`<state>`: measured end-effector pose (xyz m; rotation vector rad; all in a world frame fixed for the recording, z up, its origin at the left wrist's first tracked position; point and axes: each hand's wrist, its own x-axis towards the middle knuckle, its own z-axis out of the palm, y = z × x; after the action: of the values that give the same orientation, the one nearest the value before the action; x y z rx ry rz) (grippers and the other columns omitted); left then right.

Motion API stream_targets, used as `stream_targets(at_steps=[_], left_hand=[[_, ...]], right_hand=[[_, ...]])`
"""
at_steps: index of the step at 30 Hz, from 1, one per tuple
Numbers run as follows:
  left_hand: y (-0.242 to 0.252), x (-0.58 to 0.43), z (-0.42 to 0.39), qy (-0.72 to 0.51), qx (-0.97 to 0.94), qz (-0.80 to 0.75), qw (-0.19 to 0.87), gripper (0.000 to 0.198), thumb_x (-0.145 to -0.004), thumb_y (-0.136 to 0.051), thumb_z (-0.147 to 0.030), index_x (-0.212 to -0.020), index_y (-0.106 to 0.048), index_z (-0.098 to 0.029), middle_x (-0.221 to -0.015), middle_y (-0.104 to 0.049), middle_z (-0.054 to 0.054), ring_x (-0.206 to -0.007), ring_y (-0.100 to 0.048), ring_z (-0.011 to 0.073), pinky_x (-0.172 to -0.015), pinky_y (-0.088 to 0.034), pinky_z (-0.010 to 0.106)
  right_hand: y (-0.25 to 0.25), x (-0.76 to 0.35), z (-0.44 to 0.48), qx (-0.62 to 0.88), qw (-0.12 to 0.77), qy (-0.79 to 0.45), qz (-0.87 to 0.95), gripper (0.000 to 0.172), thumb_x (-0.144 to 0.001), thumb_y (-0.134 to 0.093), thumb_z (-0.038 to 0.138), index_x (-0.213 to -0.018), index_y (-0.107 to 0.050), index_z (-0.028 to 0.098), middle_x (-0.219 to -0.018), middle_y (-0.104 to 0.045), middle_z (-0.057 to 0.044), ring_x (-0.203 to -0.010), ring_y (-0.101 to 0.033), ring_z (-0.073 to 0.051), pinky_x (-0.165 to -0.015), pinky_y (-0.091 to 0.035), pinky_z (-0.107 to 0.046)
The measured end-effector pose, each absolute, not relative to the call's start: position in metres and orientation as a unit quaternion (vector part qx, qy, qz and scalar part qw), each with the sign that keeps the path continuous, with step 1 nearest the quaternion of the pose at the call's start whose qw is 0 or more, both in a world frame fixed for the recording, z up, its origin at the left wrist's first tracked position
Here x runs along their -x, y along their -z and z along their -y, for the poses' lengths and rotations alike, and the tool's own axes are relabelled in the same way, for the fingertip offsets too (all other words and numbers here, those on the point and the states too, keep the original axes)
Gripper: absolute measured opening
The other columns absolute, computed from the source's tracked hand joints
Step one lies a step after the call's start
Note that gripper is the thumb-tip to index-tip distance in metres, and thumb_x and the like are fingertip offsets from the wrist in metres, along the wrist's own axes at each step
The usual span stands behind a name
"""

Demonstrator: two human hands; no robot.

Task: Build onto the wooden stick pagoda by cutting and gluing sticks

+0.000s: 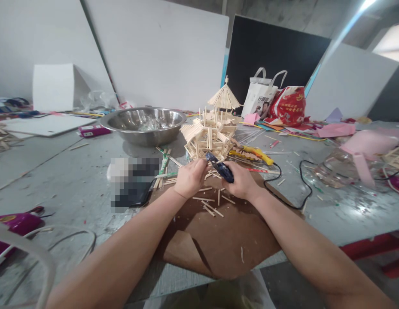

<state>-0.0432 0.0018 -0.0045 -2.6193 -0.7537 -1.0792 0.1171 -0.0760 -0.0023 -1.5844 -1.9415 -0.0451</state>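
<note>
My right hand (239, 178) is wrapped around dark blue pliers (221, 168), which point up and left toward my other hand. My left hand (192, 177) has its fingers pinched together near the tool's tip; what they hold is hidden. Just beyond both hands stands a pagoda-like model (215, 133) built from thin wooden sticks, with a pointed roof. Several short cut sticks (213, 209) lie scattered on the brown sheet (225, 240) under my hands. Longer sticks bound with green ties (163, 167) rest left of the model.
A steel bowl (144, 135) with clear plastic inside stands back left. Below it lies a black phone (135, 195). A yellow tool (254, 153) with a black cord nearby (300, 176) is right of the model. Bags (287, 107) stand at the back; a purple-red device (17, 223) lies left.
</note>
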Motion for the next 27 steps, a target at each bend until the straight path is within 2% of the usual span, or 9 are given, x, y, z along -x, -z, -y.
stream_targets(at_steps=[9,13,17,21,27], left_hand=[[0.003,0.044,-0.001,0.377,0.890,0.242,0.088,0.028,-0.083,-0.021,-0.030,-0.075,-0.044,-0.017,-0.064,-0.054,0.003,-0.058,-0.051,0.0111,-0.052,-0.034,0.020],[0.001,0.043,0.003,0.351,0.893,0.276,0.049,0.032,-0.083,-0.019,-0.034,-0.069,-0.043,-0.017,-0.057,-0.049,0.001,-0.052,-0.048,0.0109,-0.047,-0.029,0.021],[-0.002,0.041,0.005,0.315,0.893,0.314,-0.066,0.031,-0.083,-0.021,-0.037,-0.070,-0.042,-0.018,-0.051,-0.041,-0.002,-0.046,-0.041,0.0094,-0.046,-0.027,0.020],[-0.005,0.040,0.003,0.307,0.887,0.269,-0.216,0.030,-0.082,-0.025,-0.038,-0.069,-0.042,-0.017,-0.055,-0.038,-0.003,-0.051,-0.037,0.0082,-0.050,-0.030,0.019],[-0.010,0.038,0.001,0.300,0.845,0.239,-0.373,0.030,-0.079,-0.031,-0.040,-0.065,-0.041,-0.016,-0.054,-0.032,-0.004,-0.050,-0.030,0.0067,-0.046,-0.027,0.018]], right_hand=[[-0.001,-0.117,0.078,0.579,0.314,0.013,0.753,0.039,-0.064,-0.047,0.019,-0.102,-0.045,0.018,-0.097,-0.057,-0.006,-0.087,-0.053,-0.019,-0.075,-0.040,-0.030],[0.002,-0.116,0.076,0.605,0.311,0.030,0.732,0.039,-0.063,-0.047,0.020,-0.102,-0.044,0.017,-0.098,-0.056,-0.007,-0.089,-0.052,-0.021,-0.076,-0.040,-0.032],[0.007,-0.117,0.073,0.633,0.318,0.064,0.703,0.040,-0.063,-0.047,0.022,-0.103,-0.043,0.015,-0.095,-0.056,-0.010,-0.089,-0.052,-0.023,-0.074,-0.041,-0.034],[0.008,-0.121,0.071,0.643,0.310,0.090,0.695,0.042,-0.063,-0.047,0.023,-0.103,-0.043,0.014,-0.094,-0.055,-0.011,-0.088,-0.051,-0.024,-0.074,-0.041,-0.035],[0.009,-0.124,0.069,0.650,0.293,0.108,0.693,0.045,-0.062,-0.046,0.023,-0.105,-0.043,0.011,-0.095,-0.056,-0.012,-0.088,-0.051,-0.024,-0.074,-0.041,-0.034]])
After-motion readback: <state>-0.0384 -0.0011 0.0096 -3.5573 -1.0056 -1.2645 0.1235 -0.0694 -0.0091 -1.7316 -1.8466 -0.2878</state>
